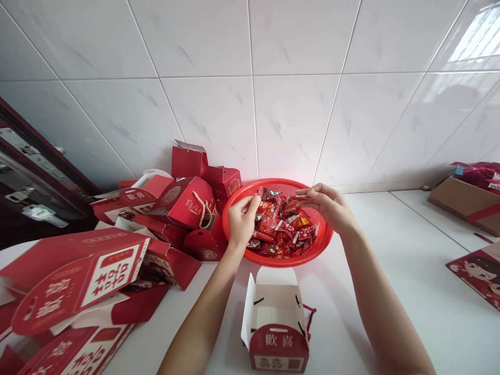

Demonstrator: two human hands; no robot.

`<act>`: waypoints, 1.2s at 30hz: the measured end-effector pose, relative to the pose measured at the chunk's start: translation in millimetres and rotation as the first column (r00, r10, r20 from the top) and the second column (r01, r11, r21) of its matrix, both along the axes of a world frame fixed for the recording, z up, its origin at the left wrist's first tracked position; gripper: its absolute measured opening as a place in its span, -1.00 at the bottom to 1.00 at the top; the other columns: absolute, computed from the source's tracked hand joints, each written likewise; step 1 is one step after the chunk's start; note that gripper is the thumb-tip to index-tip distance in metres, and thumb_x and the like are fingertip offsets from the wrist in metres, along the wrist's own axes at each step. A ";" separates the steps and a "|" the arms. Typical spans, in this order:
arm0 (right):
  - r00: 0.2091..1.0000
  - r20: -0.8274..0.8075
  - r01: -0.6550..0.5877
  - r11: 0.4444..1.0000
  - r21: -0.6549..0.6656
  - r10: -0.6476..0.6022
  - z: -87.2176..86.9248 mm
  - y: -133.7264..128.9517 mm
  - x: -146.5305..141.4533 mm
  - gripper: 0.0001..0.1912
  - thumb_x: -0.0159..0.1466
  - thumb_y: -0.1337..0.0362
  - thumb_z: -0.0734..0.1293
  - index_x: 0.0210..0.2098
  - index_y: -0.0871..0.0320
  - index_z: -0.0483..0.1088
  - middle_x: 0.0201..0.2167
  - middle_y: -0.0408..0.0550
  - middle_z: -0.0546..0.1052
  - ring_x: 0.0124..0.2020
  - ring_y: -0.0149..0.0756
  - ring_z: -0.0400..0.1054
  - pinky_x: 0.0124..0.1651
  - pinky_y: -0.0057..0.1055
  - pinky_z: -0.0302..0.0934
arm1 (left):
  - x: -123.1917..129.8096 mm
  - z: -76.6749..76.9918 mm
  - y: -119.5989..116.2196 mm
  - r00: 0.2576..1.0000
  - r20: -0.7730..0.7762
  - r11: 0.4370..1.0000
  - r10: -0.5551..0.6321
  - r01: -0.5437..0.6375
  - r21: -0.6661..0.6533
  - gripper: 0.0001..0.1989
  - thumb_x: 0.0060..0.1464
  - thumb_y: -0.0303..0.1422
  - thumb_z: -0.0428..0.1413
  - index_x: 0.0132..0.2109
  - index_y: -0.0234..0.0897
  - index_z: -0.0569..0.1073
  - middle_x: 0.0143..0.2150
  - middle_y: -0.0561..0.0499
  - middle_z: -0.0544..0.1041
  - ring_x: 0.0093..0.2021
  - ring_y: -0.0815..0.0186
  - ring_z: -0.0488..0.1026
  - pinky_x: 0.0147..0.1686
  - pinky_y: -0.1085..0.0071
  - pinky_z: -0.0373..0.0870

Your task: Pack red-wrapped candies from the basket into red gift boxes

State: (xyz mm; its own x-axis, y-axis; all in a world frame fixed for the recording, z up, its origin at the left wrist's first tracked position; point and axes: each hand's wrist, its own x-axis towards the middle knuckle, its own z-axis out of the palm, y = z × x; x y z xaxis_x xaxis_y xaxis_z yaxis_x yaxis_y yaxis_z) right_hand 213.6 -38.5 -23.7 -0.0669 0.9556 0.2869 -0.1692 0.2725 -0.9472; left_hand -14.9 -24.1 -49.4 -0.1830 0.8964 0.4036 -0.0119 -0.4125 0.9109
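Observation:
A red plastic colander [326,245] stands against the tiled wall, heaped with red-wrapped candies [279,232]. My left hand [242,219] reaches over its left rim, thumb and fingers pinched at a wrapped candy, partly hidden by the fingers. Over the right rim, my right hand [330,205] pinches a small red-wrapped candy [303,198]. Between my forearms stands a red gift box [279,338] with its top flaps apart. Its pale inside shows no candy, only dark cord ends, and a dark red cord hangs at its right side.
Several red gift boxes [187,200] are piled left of the colander, with larger ones [78,271] nearer me. A dark cabinet frame [35,182] is at far left. On the right lie a brown carton [461,203] and a printed red box [478,271] on the white surface [390,250].

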 end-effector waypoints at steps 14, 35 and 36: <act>0.996 0.055 0.061 0.997 0.057 -0.064 5.7 -8.8 -8.9 -0.54 0.04 0.10 0.65 -0.15 0.14 0.55 -0.24 -0.01 0.68 -0.18 -0.13 0.59 0.00 -0.12 0.50 | 0.5 6.7 -7.7 0.991 -0.123 0.998 -0.050 0.055 0.034 -0.61 0.10 0.00 0.23 -0.35 -0.28 0.60 -0.39 -0.02 0.61 -0.36 0.23 0.54 -0.39 0.42 0.52; 0.973 0.023 -0.229 0.973 -0.037 0.230 49.3 -53.3 -21.7 -0.81 0.11 0.17 0.50 -0.38 0.08 0.46 -0.43 -0.13 0.62 -0.70 -0.45 0.26 -0.58 -0.39 0.27 | -48.9 86.2 -68.2 0.821 -0.422 0.921 -0.385 0.373 -0.115 -0.87 -0.03 -0.32 0.35 -0.47 -0.23 0.63 -0.48 -0.01 0.57 -0.41 0.20 0.53 -0.33 0.35 0.46; 0.958 0.078 -0.277 0.961 -0.018 0.277 52.5 -58.5 -20.7 -0.83 0.15 0.17 0.50 -0.34 0.08 0.49 -0.42 -0.13 0.62 -0.69 -0.44 0.28 -0.57 -0.38 0.30 | -50.8 91.4 -75.6 0.829 -0.397 0.919 -0.393 0.365 -0.146 -0.88 -0.08 -0.36 0.38 -0.50 -0.22 0.62 -0.50 -0.01 0.56 -0.42 0.19 0.53 -0.35 0.34 0.46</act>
State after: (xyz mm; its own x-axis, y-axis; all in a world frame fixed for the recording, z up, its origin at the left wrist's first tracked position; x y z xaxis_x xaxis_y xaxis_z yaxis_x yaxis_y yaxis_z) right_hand 192.9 -96.9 28.9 -0.3515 0.8982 0.2639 -0.1618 0.2193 -0.9621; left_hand -65.7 -99.8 42.0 0.3463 0.8864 0.3072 0.2243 -0.3962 0.8904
